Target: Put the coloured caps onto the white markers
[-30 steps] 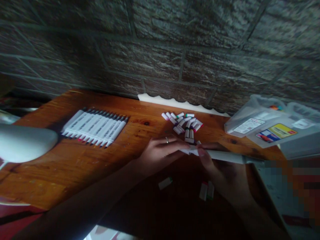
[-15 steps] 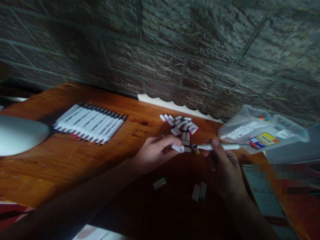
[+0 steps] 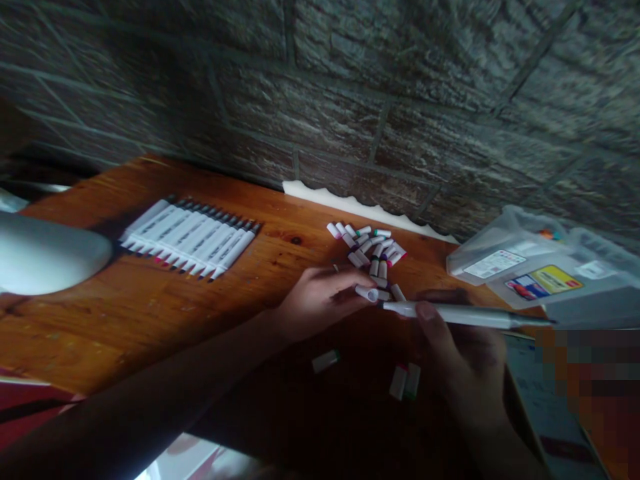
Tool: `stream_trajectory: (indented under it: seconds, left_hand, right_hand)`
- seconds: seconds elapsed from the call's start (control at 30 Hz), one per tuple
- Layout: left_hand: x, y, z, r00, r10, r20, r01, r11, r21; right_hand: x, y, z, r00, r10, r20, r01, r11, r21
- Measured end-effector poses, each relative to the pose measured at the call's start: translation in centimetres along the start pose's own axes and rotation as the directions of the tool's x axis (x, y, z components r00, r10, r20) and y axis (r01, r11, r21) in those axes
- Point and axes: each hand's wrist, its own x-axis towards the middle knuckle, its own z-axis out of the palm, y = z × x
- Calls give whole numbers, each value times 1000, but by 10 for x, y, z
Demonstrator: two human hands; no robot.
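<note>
My right hand (image 3: 453,340) grips a long white marker (image 3: 465,315) that lies level, its bare tip pointing left. Just left of that tip, my left hand (image 3: 320,297) pinches a small white cap (image 3: 367,293) between thumb and fingers. The cap's open end faces the marker tip, with a small gap between them. Right behind both hands lies a pile of loose marker caps (image 3: 370,250) on the wooden table (image 3: 150,313).
A row of several white markers (image 3: 190,238) lies side by side at the table's left. Three loose caps (image 3: 405,381) rest in shadow near my right wrist. A clear plastic case (image 3: 530,273) sits at the right by the brick wall. A white rounded object (image 3: 45,253) juts in from the left.
A second ago both hands were together on the marker's end. The cap has come off into my left hand, and the marker has moved slightly right and lower.
</note>
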Motion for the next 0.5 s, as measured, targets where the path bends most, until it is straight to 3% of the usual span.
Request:
stream_trajectory:
  seconds: [0.07, 0.13, 0.5]
  left_hand:
    - [0, -1, 0, 999, 34, -2, -34, 999, 15]
    - [0, -2, 1, 998, 62, -9, -62, 998, 20]
    - [-3, -6, 4, 992, 127, -22, -126, 992, 22]
  right_hand:
    - [-2, -1, 1, 988, -153, -26, 148, 979, -142]
    - [-3, 1, 2, 975, -222, -15, 215, 957, -194]
    - [-6, 5, 1, 935, -311, 171, 349, 892, -287]
